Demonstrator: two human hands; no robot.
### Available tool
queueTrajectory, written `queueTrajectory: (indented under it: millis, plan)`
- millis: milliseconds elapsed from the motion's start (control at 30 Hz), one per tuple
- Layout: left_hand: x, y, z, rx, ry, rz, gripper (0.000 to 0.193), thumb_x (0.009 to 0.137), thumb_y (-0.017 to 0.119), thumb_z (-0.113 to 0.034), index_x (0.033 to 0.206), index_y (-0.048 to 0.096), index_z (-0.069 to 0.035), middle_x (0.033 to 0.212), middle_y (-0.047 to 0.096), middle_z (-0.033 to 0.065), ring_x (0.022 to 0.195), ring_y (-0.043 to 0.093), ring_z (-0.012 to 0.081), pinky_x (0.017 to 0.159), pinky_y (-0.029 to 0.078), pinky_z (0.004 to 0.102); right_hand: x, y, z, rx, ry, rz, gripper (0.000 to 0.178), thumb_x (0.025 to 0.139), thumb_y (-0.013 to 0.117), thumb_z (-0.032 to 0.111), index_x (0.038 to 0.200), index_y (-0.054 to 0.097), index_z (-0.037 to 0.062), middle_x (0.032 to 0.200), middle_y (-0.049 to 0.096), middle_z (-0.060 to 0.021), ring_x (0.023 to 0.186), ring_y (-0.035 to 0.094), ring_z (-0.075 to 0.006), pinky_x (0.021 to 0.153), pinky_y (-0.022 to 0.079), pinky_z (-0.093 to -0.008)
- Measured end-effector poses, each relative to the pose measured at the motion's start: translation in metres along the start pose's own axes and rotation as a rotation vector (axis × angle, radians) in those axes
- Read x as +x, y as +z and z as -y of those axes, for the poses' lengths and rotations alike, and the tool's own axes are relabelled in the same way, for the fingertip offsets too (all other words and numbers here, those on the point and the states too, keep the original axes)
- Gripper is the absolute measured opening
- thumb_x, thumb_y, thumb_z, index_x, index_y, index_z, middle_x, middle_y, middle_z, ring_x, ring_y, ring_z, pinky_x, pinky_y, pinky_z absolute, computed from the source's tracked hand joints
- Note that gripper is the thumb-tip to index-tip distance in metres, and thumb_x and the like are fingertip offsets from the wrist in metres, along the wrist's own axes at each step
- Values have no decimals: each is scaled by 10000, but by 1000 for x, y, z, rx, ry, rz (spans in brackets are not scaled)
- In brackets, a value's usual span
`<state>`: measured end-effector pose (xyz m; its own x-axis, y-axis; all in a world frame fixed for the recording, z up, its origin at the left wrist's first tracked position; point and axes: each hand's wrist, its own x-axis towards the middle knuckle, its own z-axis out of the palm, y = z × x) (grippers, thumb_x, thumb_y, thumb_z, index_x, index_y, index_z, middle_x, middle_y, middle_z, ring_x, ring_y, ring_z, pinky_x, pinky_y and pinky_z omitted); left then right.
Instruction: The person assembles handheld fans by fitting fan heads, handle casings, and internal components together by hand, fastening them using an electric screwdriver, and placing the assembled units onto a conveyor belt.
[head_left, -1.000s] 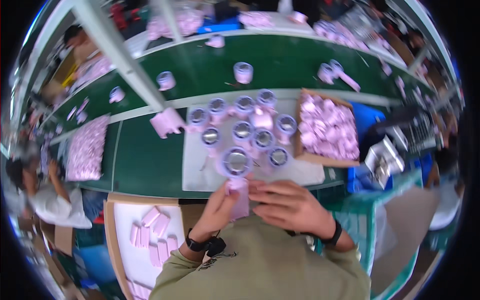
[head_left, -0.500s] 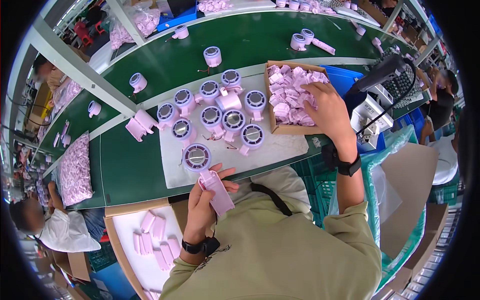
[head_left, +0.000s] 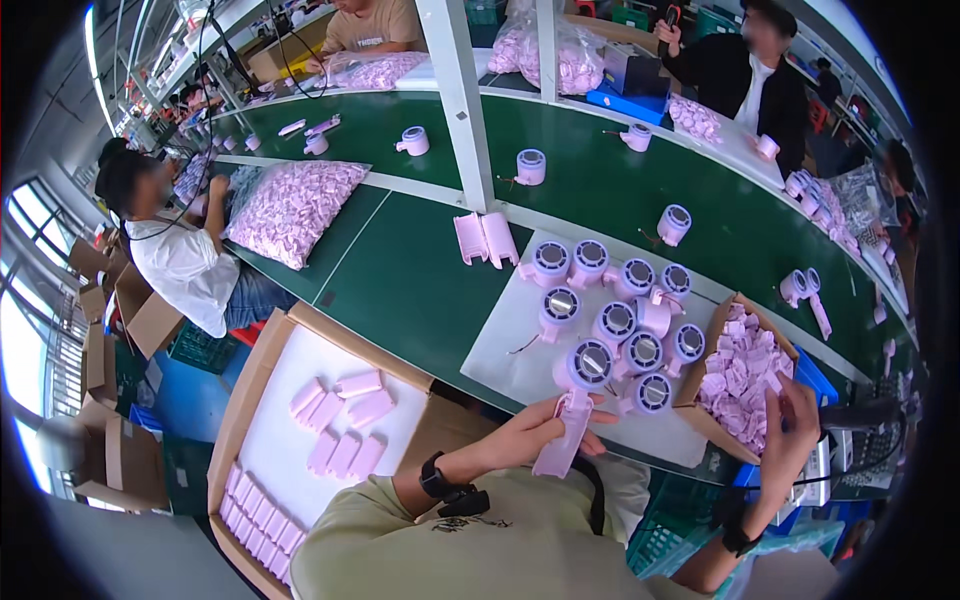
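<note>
My left hand [head_left: 560, 428] is closed around the pink handle of a handheld fan [head_left: 588, 366], its round lilac head pointing away from me and its silvery hub facing up. My right hand [head_left: 793, 425] is at the right edge of a cardboard box of small pink plastic pieces [head_left: 738, 375]. A small pink plastic piece [head_left: 773, 382] shows at its pinched fingertips. Beyond the held fan, several fan heads [head_left: 616, 320] stand close together on a white sheet [head_left: 500, 340], some with thin wires. Two pink handle shells [head_left: 485, 238] lie beside the metal post.
A big cardboard box [head_left: 245, 400] at my lower left holds rows of pink handle shells. A clear bag of pink parts [head_left: 297, 212] lies on the green bench. A metal post [head_left: 462, 110] rises at the bench's far edge. Co-workers sit left and across; more fans stand on the far strip.
The view has swung to the left, bringing the big box and a co-worker further in. My right hand has drawn back to the parts box's edge with a small pink piece. The left keeps its fan.
</note>
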<state>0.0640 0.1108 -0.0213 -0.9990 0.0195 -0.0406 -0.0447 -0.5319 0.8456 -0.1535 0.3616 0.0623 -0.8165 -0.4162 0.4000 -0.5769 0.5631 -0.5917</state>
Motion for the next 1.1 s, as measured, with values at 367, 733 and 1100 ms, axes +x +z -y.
queueTrajectory:
  millis: [367,733,1100]
  plan:
    - [39,30,13,210,6,-12,510,959,391,-66,1452,283,11,1359,472,81,1230,459,160,1052,344,308,-61,78,64,390,-377,119,238,711,726,-80,926,681,12,989,699,-132,899,686,-262,772,544,-330]
    - [27,39,24,279,28,38,545,949,411,-63,1466,252,12,1418,415,79,1296,367,141,1094,273,296,-77,74,59,200,-558,79,253,696,754,-47,934,681,0,1048,686,-134,926,687,-294,784,566,-354]
    - [57,68,15,72,-7,90,470,1008,430,-148,1428,306,23,1418,413,83,1294,368,138,1077,304,305,-84,52,53,159,-508,34,238,680,767,-54,903,693,-16,1029,691,-134,987,672,-326,832,557,-377]
